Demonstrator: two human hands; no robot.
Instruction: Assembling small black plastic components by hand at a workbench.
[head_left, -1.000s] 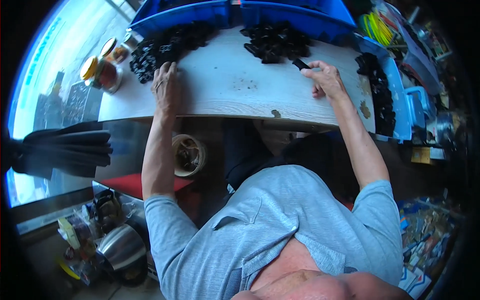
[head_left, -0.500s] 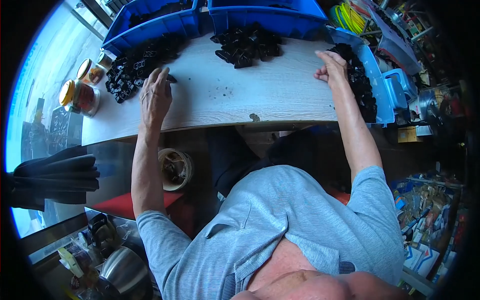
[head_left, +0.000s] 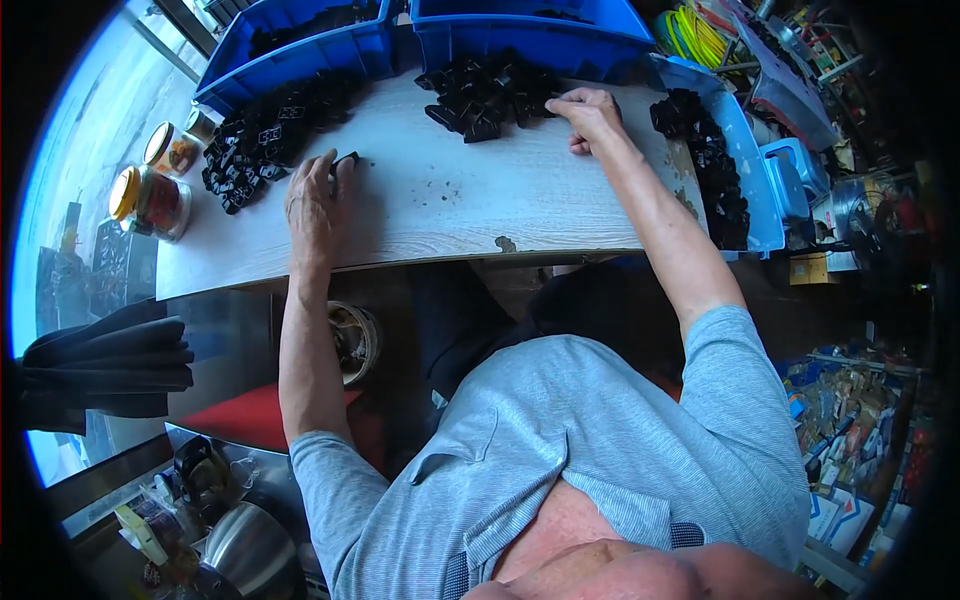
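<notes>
Far left on the pale wood-grain desk (head_left: 440, 215) there are a couple of glass jars (head_left: 150, 195) with orange-yellow lids, sitting right by the edge. Next to them is a big heap of small black plastic parts (head_left: 262, 135), spread in front of a blue bin (head_left: 300, 55) at the back. The left hand (head_left: 315, 200) lies palm down on the desk just right of that heap, fingers loosely spread, and its fingertips are touching one loose black part (head_left: 347, 160) that sits apart from the pile; it isn't gripped, more like resting under the fingertips. Middle of the desk is bare apart from a few dark crumbs. Further right there's a second pile of black parts (head_left: 485, 95) in front of another blue bin (head_left: 530, 35). The right hand (head_left: 590, 115) is at the right edge of that pile, fingers curled in toward it and touching the parts; can't really tell if it has one pinched or not. Past it, at the right end of the desk, a lighter blue tray (head_left: 750, 170) holds a row of more black parts (head_left: 710, 165). Under the desk on the left there's a tape roll (head_left: 352, 340).
</notes>
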